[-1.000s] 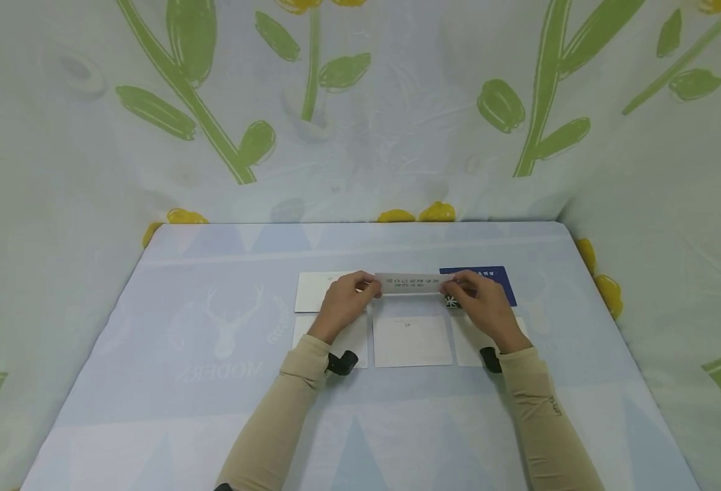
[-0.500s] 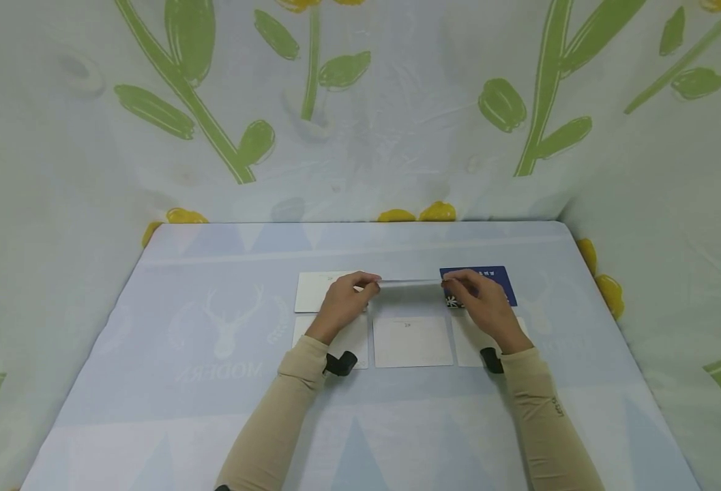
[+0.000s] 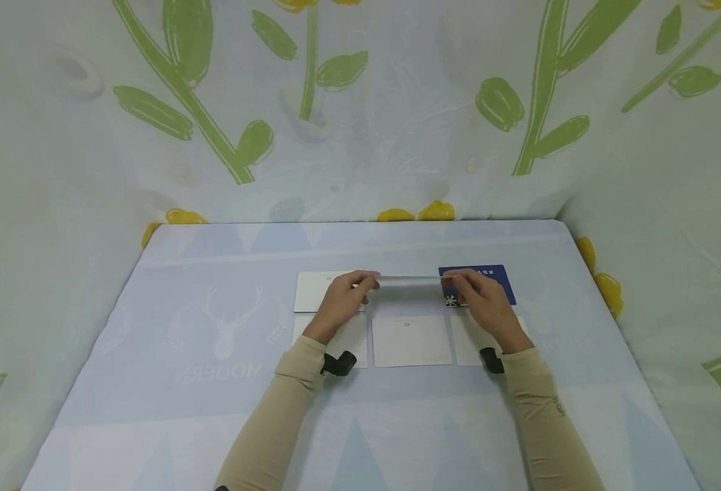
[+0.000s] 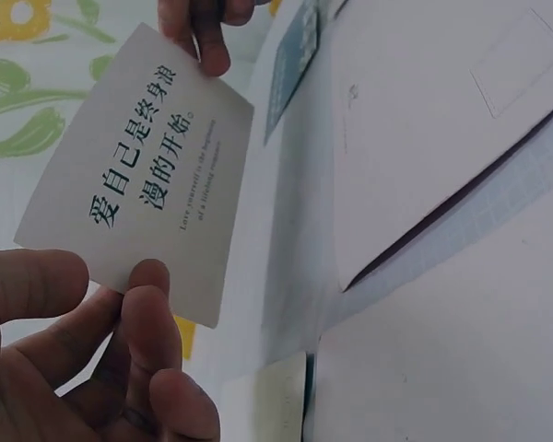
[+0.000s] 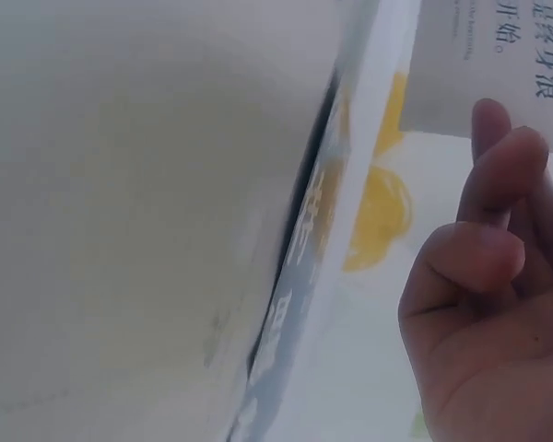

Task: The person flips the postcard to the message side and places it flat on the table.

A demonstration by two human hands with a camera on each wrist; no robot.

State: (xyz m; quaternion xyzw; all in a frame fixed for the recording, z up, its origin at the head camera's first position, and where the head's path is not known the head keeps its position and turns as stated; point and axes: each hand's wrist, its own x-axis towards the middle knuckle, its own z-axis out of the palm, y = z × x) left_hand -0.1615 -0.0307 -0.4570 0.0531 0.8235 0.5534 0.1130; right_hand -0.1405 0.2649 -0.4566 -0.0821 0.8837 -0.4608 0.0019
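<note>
A postcard [image 3: 409, 280] with printed lettering is held up over the table between both hands, nearly edge-on in the head view. My left hand [image 3: 340, 303] pinches its left end, and my right hand [image 3: 486, 305] pinches the right end. The left wrist view shows the dark text on the pale face of the postcard [image 4: 157, 138], with thumb and fingers at its near edge. In the right wrist view, fingers [image 5: 502, 170] meet the card's lower edge. Below the hands, a white card [image 3: 412, 342] lies in the middle of the front row.
More white cards lie flat: one at back left [image 3: 311, 294], one at front left [image 3: 349, 344] and one at front right [image 3: 467, 341], partly hidden by the arms. A navy card [image 3: 501, 279] lies at back right. A flower-patterned curtain [image 3: 372, 157] surrounds the table [image 3: 225, 395].
The postcard has tilted: its printed face showed to the head camera a second ago, and now mostly its thin edge does. Both hands keep their grip in nearly the same place.
</note>
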